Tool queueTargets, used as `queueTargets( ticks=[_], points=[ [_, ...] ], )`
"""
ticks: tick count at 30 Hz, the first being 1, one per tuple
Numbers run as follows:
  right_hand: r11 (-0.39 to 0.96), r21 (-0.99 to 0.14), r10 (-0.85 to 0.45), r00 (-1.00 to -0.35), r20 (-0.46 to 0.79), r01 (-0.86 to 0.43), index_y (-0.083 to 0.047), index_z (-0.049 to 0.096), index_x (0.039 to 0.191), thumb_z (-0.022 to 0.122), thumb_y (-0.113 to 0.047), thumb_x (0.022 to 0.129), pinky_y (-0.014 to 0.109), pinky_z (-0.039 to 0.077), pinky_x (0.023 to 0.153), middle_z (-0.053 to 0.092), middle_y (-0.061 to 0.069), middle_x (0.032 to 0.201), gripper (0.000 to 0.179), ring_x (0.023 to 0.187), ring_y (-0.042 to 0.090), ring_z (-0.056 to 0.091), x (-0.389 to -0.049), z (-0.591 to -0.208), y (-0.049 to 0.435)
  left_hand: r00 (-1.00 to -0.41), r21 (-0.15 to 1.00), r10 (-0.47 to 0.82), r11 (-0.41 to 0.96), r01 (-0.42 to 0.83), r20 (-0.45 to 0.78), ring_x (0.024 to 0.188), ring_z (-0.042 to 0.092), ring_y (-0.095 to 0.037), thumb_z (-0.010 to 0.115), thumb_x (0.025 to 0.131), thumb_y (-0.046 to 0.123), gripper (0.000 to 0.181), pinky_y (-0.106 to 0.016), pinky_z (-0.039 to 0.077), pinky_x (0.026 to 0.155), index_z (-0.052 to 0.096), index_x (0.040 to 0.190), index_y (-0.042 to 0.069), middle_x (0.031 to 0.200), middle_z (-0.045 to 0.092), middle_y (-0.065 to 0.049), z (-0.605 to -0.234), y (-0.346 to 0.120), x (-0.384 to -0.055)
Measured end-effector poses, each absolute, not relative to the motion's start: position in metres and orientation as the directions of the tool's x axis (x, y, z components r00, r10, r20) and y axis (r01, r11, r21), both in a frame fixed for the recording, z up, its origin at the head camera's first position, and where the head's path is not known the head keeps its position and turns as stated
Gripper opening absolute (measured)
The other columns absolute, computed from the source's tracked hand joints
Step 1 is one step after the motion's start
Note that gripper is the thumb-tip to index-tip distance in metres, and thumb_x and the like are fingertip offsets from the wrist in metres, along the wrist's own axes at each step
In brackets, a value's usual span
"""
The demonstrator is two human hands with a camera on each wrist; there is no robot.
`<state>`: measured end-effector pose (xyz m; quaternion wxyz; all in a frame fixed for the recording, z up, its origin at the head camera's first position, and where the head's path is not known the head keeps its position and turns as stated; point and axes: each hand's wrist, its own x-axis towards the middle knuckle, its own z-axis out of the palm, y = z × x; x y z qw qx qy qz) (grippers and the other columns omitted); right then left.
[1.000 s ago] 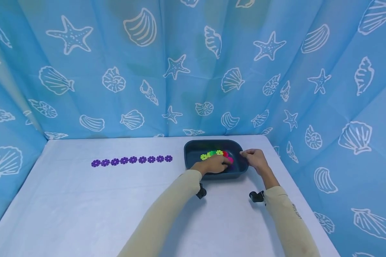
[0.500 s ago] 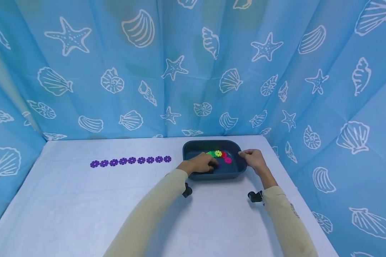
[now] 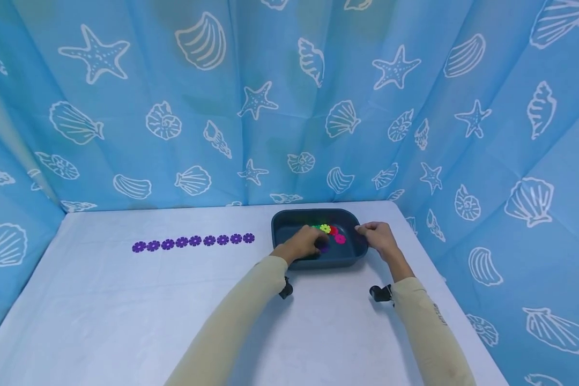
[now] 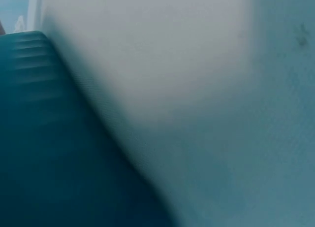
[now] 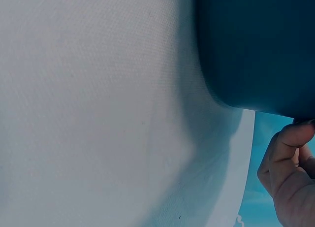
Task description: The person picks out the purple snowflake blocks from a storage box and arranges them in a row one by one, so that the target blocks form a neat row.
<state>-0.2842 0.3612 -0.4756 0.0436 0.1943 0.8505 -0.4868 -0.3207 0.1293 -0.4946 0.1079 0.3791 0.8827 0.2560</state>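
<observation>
Inside a dark blue-grey plastic tub (image 3: 328,264) is my left hand (image 3: 299,243), its fingers bent downward. A purple flower-shaped disc (image 3: 323,247) shows blurred at the fingertips; whether they pinch it cannot be made out. Near them in the tub lie a yellow flower disc (image 3: 325,229), a pink one (image 3: 340,239) and some red and green ones, partly covered. My right hand (image 3: 380,236) pinches the tub's right rim with thumb and fingers. In the right wrist view, the curled right hand (image 5: 290,173) is at the tub's wall (image 5: 261,49). The left wrist view shows only the tub's outer wall (image 4: 64,128) and cloth.
Purple flower discs (image 3: 195,240) lie in a nearly straight row left of the tub on the white-covered table (image 3: 101,311). A blue curtain (image 3: 270,139) with white shells and starfish hangs behind and at both sides. Dark wrist cameras (image 3: 380,293) sit below the hands.
The left hand has drawn left from the pink and yellow discs, and a purple disc has come into sight at its fingertips. My right hand stays on the rim. The view has shifted slightly.
</observation>
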Motion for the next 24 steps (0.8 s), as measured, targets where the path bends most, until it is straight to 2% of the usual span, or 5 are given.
queueTargets(
  ticks=[7, 14, 20, 24],
  points=[
    [0.447, -0.815, 0.29, -0.922, -0.258, 0.368, 0.002, 0.057, 0.123, 0.058, -0.032, 0.098, 0.041, 0.05, 0.093, 0.057, 0.02, 0.12, 0.042, 0.103, 0.031, 0.053, -0.285, -0.476, 0.361, -0.663, 0.483, 0.748, 0.588, 0.649, -0.02, 0.111, 0.057, -0.012, 0.071, 0.09, 0.011, 0.032, -0.028, 0.043, 0.103, 0.068, 0.121, 0.013, 0.117, 0.067, 0.001, -0.49, 0.133, -0.32],
    [0.449, -0.816, 0.286, -0.924, -0.255, 0.364, 0.003, 0.057, 0.125, 0.057, -0.033, 0.099, 0.043, 0.048, 0.095, 0.056, 0.02, 0.122, 0.044, 0.105, 0.031, 0.053, -0.284, -0.476, 0.362, -0.662, 0.435, 0.746, 0.62, 0.653, -0.069, 0.112, 0.056, -0.015, 0.071, 0.09, 0.012, 0.038, -0.031, 0.044, 0.103, 0.065, 0.127, 0.011, 0.122, 0.065, -0.001, -0.486, 0.138, -0.317],
    [0.447, -0.814, 0.288, -0.921, -0.261, 0.371, 0.003, 0.056, 0.125, 0.058, -0.033, 0.098, 0.042, 0.049, 0.095, 0.056, 0.02, 0.122, 0.044, 0.104, 0.031, 0.054, -0.284, -0.476, 0.362, -0.668, 0.429, 0.739, 0.634, 0.644, -0.091, 0.121, 0.052, -0.017, 0.068, 0.092, 0.014, 0.041, -0.035, 0.039, 0.107, 0.061, 0.132, 0.011, 0.129, 0.061, -0.002, -0.487, 0.14, -0.316],
    [0.445, -0.812, 0.29, -0.919, -0.267, 0.376, 0.003, 0.056, 0.125, 0.058, -0.032, 0.098, 0.043, 0.049, 0.096, 0.056, 0.02, 0.122, 0.044, 0.105, 0.031, 0.053, -0.283, -0.475, 0.362, -0.659, 0.426, 0.749, 0.621, 0.658, -0.075, 0.117, 0.054, -0.017, 0.068, 0.092, 0.013, 0.038, -0.033, 0.041, 0.106, 0.062, 0.13, 0.01, 0.126, 0.063, -0.003, -0.488, 0.142, -0.318]
  ],
)
